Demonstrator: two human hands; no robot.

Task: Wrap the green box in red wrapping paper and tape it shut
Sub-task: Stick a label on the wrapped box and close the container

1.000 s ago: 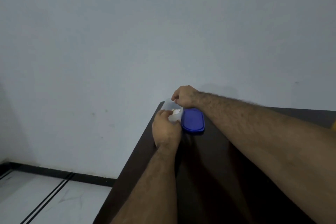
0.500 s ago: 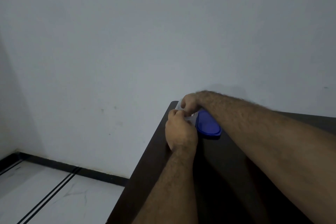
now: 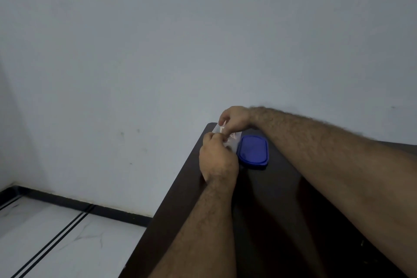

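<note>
Lifted right hand (image 3: 234,119) over clear container (image 3: 229,139)

Looks like a plain room in a home. Bare pale wall (image 3: 158,52); white marble-look floor (image 3: 56,239) with dark inlay lines and black skirting (image 3: 67,201). Dark wooden table (image 3: 270,221) stands against wall; blue lid (image 3: 253,151) near its far corner.

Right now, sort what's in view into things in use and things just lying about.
In use:
- left hand
- right hand
- small translucent plastic container, both hands at it

Lying about:
- blue oval plastic lid, flat on the dark wooden table

No green box or red paper in view.
</note>
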